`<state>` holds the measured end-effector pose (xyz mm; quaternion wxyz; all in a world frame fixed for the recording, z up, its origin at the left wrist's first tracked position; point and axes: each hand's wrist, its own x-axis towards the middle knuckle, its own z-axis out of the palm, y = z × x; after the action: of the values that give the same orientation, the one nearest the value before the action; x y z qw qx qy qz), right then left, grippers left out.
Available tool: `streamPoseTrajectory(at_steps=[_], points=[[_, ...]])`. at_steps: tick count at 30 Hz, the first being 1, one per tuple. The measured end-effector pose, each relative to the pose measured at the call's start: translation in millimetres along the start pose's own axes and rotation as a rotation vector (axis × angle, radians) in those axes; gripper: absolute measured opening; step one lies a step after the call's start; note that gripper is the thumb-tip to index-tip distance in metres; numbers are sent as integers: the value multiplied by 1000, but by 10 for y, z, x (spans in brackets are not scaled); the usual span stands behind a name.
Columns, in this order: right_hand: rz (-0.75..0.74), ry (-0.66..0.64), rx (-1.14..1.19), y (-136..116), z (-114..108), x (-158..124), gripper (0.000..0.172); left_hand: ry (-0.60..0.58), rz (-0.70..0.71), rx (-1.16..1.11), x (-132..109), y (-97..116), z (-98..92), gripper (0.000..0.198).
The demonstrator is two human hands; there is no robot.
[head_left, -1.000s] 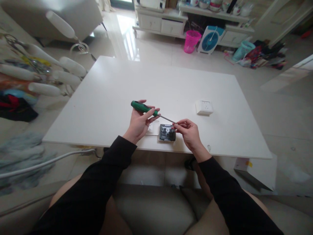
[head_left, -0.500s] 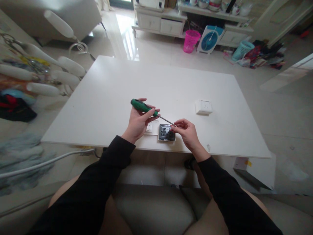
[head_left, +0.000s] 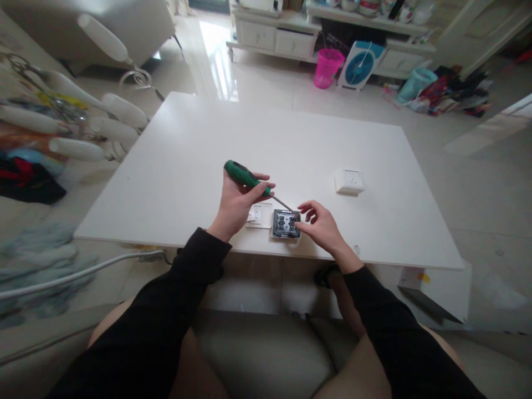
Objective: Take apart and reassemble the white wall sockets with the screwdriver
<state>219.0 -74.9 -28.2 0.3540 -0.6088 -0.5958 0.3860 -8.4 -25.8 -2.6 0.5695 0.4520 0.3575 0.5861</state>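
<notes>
A green-handled screwdriver (head_left: 248,177) is gripped in my left hand (head_left: 235,205), its thin metal shaft slanting down to the right. The tip ends at the upper right part of a wall socket (head_left: 286,224), whose black inner frame faces up inside a white surround near the table's front edge. Beside that tip is my right hand (head_left: 322,226), thumb and index finger apart, the thumb at the socket's right edge. I make out nothing between those fingers. A white cover plate (head_left: 264,216) lies left of the socket, partly behind my left hand.
Farther right on the white table (head_left: 216,133) stands a white socket box (head_left: 349,181). A small clear bit (head_left: 356,250) lies near the front edge. White lamp arms (head_left: 78,148) reach in at the left. A pink basket (head_left: 328,67) and a blue fan (head_left: 359,65) stand on the floor beyond.
My right thumb and index finger have parted at the screwdriver's tip, showing more of the black socket frame. The screwdriver stays in my left hand at nearly the same slant.
</notes>
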Motion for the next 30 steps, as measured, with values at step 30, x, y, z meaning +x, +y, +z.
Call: streamPoseTrajectory(at_steps=[30], points=[[72,-22,172,40,176,-62,25,11,-2,12,1,38,-3,67]])
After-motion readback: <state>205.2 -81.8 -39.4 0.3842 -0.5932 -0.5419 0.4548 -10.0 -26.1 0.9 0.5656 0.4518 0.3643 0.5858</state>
